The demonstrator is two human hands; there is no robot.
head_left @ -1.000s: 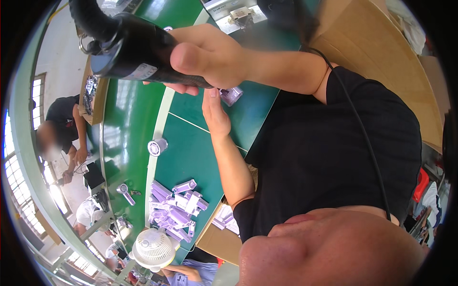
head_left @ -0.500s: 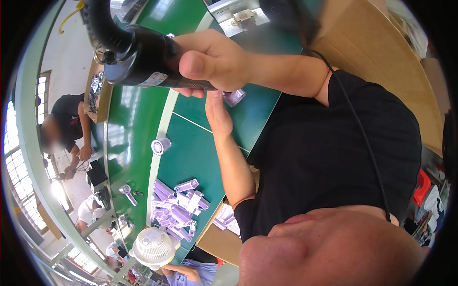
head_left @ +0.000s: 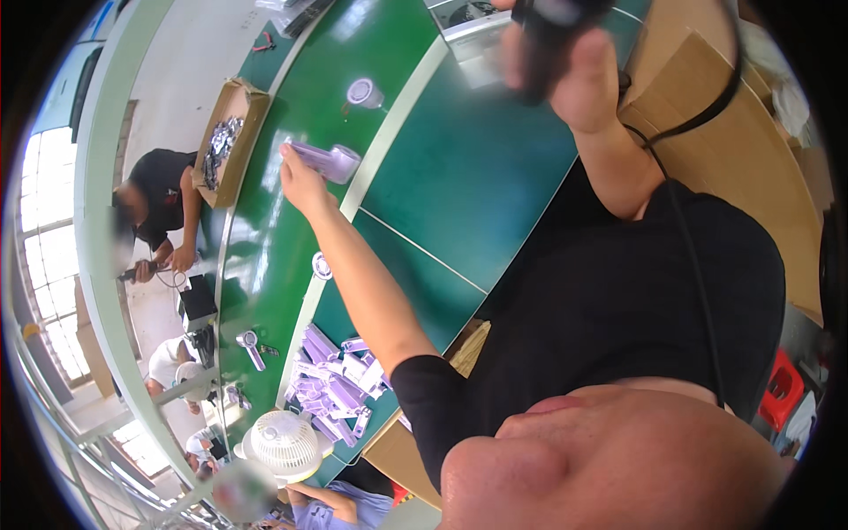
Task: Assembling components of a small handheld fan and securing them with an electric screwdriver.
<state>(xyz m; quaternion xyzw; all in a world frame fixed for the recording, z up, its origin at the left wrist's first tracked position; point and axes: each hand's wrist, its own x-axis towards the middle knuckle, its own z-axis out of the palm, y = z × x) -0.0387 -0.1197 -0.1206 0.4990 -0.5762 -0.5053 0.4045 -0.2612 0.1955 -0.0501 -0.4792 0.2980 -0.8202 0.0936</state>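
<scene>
My left hand [head_left: 307, 183] reaches across onto the green belt, fingers closed round the handle of a light purple handheld fan [head_left: 334, 162]. The fan's round head points toward the belt's pale edge. At the upper right, my right hand [head_left: 587, 84] grips a black electric screwdriver [head_left: 552, 40], both blurred by motion. Another round purple fan [head_left: 364, 92] lies farther up the belt. Below my left forearm, a heap of purple fan casings [head_left: 331, 384] lies on the green table [head_left: 424, 185], and a round white part [head_left: 321, 265] sits by the belt edge.
A white desk fan [head_left: 284, 446] stands beside the heap. Beyond the belt, a co-worker [head_left: 159, 199] works near a cardboard box [head_left: 250, 132] of shiny parts. One purple fan [head_left: 251, 349] lies lower on the belt. A large cardboard box [head_left: 698, 97] and a black cable are at right.
My left hand has moved from beneath the screwdriver out to the belt with the purple fan. My right hand has carried the screwdriver up and to the right, away from it.
</scene>
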